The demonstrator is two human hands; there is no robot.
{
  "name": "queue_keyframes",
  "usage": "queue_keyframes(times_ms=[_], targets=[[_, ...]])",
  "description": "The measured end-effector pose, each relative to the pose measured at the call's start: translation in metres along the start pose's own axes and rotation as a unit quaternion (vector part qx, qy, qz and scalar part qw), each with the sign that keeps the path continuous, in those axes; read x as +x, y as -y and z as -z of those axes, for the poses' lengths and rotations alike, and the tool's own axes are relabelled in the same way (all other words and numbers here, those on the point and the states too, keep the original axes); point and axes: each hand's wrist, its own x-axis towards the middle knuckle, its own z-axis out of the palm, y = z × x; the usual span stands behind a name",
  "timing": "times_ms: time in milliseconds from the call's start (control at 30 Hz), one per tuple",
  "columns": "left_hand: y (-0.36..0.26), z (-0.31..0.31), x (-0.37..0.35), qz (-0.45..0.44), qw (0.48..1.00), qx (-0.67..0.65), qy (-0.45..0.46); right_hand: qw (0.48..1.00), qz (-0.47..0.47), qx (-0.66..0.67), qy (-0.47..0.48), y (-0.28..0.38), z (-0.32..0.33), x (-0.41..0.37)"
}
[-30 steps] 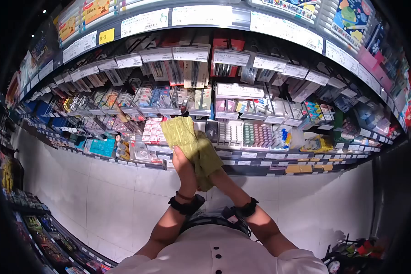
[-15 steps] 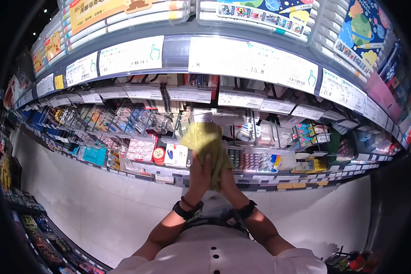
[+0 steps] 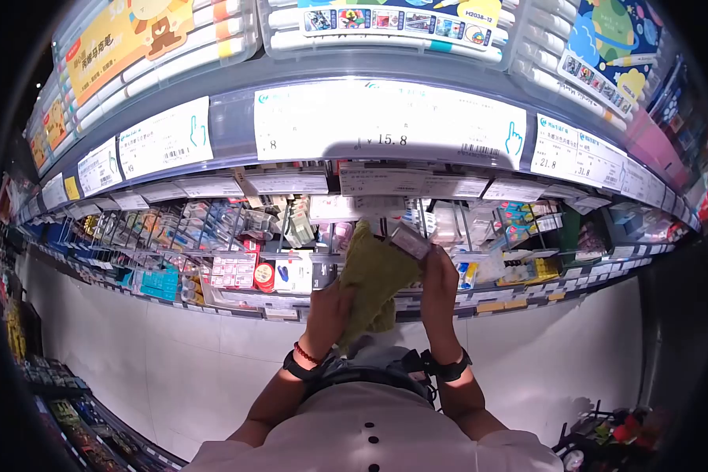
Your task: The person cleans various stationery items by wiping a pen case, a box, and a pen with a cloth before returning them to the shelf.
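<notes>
A yellow-green cloth (image 3: 377, 275) hangs in front of me, bunched and folded, before the shelves. My left hand (image 3: 329, 316) is closed around its left side. At the cloth's upper right, my right hand (image 3: 439, 285) grips a small rectangular pack (image 3: 410, 241), greyish and shiny with a pale label. The pack touches or overlaps the cloth's edge; its exact kind is not readable. Directly behind them is a lower shelf of small stationery goods, with a white box (image 3: 357, 208) just above the cloth.
Overhead, a shelf edge with price labels (image 3: 385, 126) juts toward me, carrying marker sets (image 3: 401, 31). Lower shelves hold red-and-white boxes (image 3: 234, 270), a teal pack (image 3: 160, 282) and yellow packs (image 3: 533, 270). Pale floor (image 3: 204, 354) lies below; another rack (image 3: 94, 425) stands lower left.
My hands have moved apart, the right one outward with the small pack now showing in it. The cloth has spread and lowered slightly. The view has shifted closer to the upper shelf.
</notes>
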Motion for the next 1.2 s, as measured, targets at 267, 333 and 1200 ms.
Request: queue_keyframes(times_ms=[267, 333, 1200], targets=[[-0.008, 0.02, -0.008, 0.015, 0.995, 0.031, 0.093, 0.956, 0.021, 0.292, -0.029, 0.009, -0.013, -0.003], [-0.002, 0.032, -0.013, -0.004, 0.995, 0.022, 0.094, 0.943, 0.021, 0.324, -0.067, 0.024, -0.005, 0.009], [0.068, 0.111, -0.063, 0.16, 0.978, -0.022, -0.134, 0.957, 0.237, 0.08, -0.146, 0.006, 0.053, 0.111]])
